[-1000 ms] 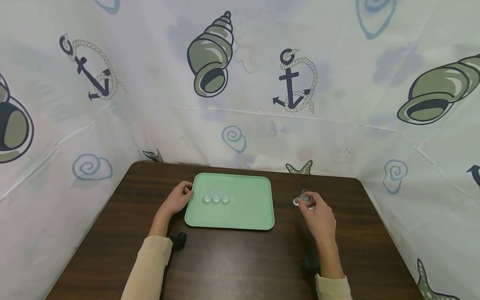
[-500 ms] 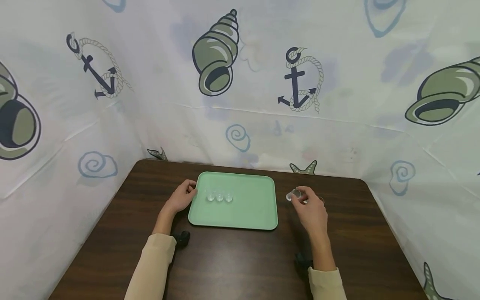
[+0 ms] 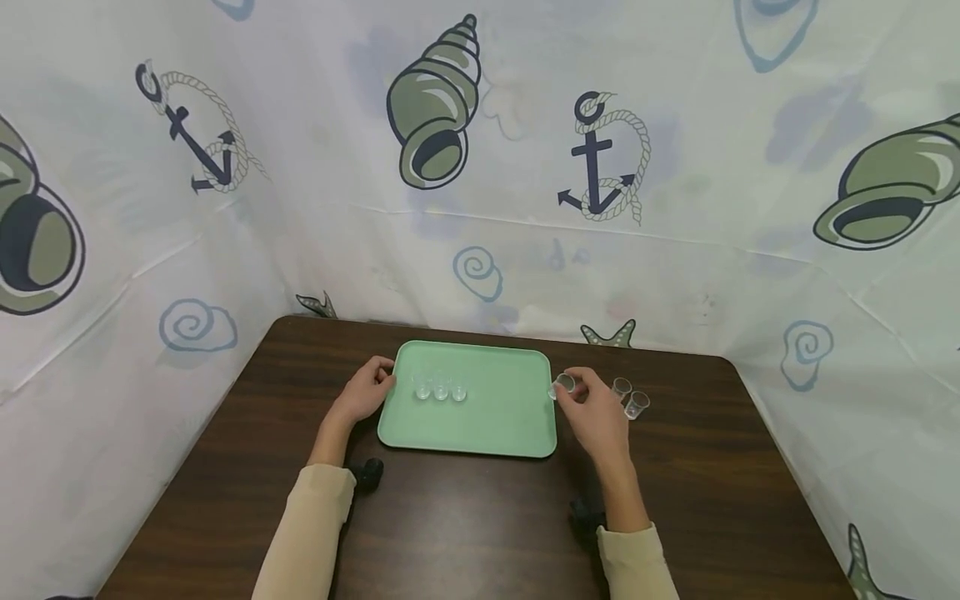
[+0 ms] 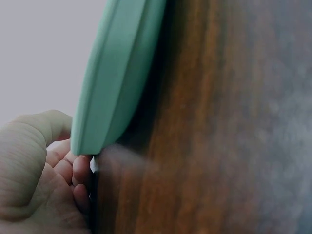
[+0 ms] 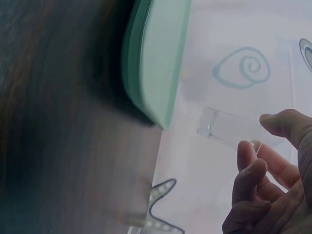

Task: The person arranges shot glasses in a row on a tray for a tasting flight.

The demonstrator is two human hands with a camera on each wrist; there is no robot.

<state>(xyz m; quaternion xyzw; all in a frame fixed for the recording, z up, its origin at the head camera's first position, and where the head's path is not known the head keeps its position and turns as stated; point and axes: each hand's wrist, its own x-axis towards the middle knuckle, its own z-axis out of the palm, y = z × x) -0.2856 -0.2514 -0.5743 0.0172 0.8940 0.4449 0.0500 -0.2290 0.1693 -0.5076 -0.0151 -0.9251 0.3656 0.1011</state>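
Observation:
My right hand (image 3: 596, 414) pinches a small clear shot glass (image 3: 564, 384) near its rim, thumb on one side and fingers on the other. In the head view the glass overlaps the right edge of the green tray (image 3: 502, 417). The right wrist view shows it sideways, its thick base (image 5: 206, 122) toward the tray. My left hand (image 3: 365, 388) holds the tray's left edge, thumb at the rim and fingers curled below it in the left wrist view. Three more clear shot glasses (image 3: 441, 390) stand in a row on the tray's left half.
Two clear shot glasses, one farther back (image 3: 622, 388) and one nearer (image 3: 637, 405), stand on the dark wooden table (image 3: 465, 525) just right of my right hand. A white curtain (image 3: 337, 250) with shells and anchors surrounds the table's back and sides.
My right hand has moved left with the shot glass, from beside the tray to its right edge. The two glasses behind it have come into view. My left hand stays at the tray.

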